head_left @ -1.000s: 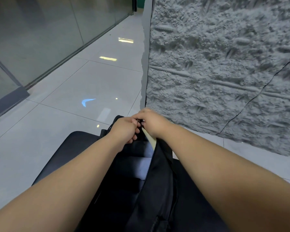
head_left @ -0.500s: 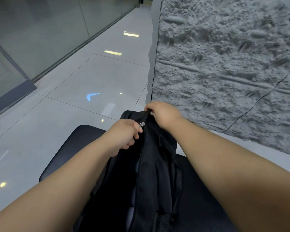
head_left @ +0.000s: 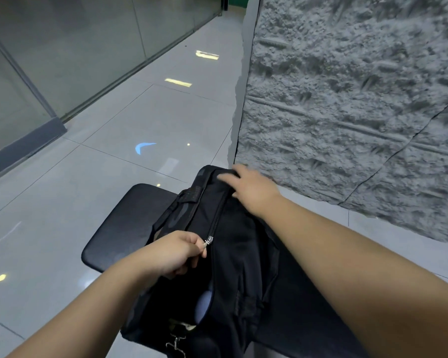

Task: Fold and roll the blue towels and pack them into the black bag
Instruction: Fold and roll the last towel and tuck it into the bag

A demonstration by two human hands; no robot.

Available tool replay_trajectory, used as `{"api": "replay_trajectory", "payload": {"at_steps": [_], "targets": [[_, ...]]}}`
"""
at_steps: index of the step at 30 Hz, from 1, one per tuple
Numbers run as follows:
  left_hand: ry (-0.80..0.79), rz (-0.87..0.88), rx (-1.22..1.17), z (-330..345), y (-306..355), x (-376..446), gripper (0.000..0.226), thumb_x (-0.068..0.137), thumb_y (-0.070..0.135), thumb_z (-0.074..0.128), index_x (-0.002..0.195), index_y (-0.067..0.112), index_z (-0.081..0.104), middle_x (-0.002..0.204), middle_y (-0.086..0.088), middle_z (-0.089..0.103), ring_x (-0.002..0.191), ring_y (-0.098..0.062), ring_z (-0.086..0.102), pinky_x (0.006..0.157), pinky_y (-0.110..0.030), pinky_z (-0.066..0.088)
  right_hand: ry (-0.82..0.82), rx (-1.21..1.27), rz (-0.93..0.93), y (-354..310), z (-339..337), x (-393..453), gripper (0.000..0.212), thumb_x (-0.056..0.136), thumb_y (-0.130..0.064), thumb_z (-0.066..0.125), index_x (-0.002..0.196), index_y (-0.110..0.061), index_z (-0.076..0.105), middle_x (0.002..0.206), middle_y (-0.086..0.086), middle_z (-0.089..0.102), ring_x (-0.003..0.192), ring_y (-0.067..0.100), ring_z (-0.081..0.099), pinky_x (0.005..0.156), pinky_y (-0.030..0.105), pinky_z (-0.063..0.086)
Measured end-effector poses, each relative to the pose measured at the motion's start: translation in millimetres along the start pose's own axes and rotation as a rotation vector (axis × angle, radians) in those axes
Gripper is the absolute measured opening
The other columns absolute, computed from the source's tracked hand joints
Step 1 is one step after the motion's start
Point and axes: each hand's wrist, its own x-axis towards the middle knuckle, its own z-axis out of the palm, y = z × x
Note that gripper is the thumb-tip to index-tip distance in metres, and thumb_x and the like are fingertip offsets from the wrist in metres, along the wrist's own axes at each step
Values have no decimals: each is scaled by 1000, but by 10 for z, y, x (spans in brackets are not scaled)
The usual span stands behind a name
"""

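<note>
We see only a pale blue sliver of towel (head_left: 203, 304) through the unzipped gap of the black fabric bag (head_left: 233, 267); the rest lies hidden inside. The bag's near end runs off the bottom edge. Our right hand's fingertips (head_left: 226, 177) are motion-blurred.

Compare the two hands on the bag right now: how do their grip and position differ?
The left hand is curled, pinching the zipper pull midway along the black bag; the right hand lies with fingers spread on the bag's far end, pinching nothing. The left sits nearer the camera, the right farther, by the stone wall. Both touch the bag.
</note>
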Motion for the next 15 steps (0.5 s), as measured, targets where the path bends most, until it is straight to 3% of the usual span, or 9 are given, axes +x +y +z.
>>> {"api": "replay_trajectory", "payload": {"at_steps": [2,5,9,11,15], "targets": [[41,-5,-39,41,-11,-51,26,94,9,40,74,17,54,61,-1,44,36,-8,27,42,-14,14,-27,-5,-251,-167,-44,-209,56,92,-8,47,140,-34,39,149,0,29,121,26,40,92,37,41],[96,-12,-86,93,-34,-99,26,91,6,38,73,17,55,59,0,44,36,-9,27,42,-14,15,-155,-25,-401,-396,-27,-483,51,89,-8,47,135,-32,47,146,-6,35,117,21,41,88,37,44],[145,-1,-93,177,-74,-209,26,90,7,39,73,17,55,56,2,42,36,-9,28,41,-15,16,-120,-59,-409,-577,6,-691,35,92,-10,48,123,-25,53,126,-5,50,104,21,45,77,37,45],[152,-15,-99,225,-109,-266,26,90,7,39,73,17,55,55,2,42,36,-9,28,41,-15,16,-81,-102,-362,-655,-2,-697,25,93,-8,46,114,-20,55,114,-1,53,103,21,45,71,32,39],[174,-37,-99,295,-220,-404,27,93,12,39,73,18,55,52,5,41,36,-9,28,41,-17,18,-77,-221,-304,-807,31,-668,27,89,0,49,111,-13,54,111,3,53,105,24,46,76,34,40]]}}
